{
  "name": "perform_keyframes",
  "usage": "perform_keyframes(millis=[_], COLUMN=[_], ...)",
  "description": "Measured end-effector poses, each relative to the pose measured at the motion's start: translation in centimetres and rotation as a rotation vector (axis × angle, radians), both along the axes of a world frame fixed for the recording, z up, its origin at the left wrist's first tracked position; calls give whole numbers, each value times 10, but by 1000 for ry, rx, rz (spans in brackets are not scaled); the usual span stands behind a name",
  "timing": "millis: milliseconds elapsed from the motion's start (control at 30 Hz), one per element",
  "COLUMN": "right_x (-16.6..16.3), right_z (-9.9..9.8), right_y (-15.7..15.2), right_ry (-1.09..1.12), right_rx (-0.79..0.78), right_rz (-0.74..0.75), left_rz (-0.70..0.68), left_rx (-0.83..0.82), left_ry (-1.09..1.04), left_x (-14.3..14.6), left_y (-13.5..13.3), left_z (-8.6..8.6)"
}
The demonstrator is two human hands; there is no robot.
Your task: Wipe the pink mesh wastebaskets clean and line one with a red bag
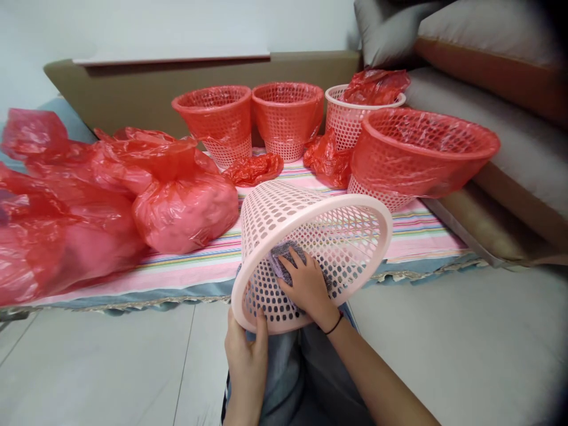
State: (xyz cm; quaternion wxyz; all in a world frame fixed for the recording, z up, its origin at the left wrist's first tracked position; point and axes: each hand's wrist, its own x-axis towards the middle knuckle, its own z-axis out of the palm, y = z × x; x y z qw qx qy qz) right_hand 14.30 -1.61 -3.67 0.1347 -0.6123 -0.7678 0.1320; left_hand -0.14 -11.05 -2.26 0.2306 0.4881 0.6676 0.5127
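A pink perforated plastic wastebasket (380,214) lies tilted over my lap, its mouth turned toward me. My left hand (249,355) grips the rim at its lower left, the thumb inside and the fingers hidden behind the wall. Inside the basket, my right hand (307,283) presses a grey-purple cloth (284,254) against the inner wall. Its fingers are bent over the cloth, and a dark band circles the wrist.
Red-bag-lined wastebaskets (212,121) stand along the back of a striped cloth (195,273). A pink wastebasket (344,121) holds a crumpled red bag. Filled red bags (186,201) lie at left, cushions (497,118) are stacked at right. Crumpled red bags (254,170) lie between.
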Motion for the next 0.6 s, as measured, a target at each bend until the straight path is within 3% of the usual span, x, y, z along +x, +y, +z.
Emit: perform_keyframes(millis=[333,467,600], right_x=[8,10,18], right_z=[15,17,24], right_y=[-10,-36,-54], right_ry=[107,316,674], right_rx=[-69,-101,-180], right_rz=[89,125,190], left_rz=[89,119,125], left_rx=[76,64,32], left_ry=[80,78,85], left_x=[5,1,-4], left_y=[4,6,9], left_z=[0,4,8])
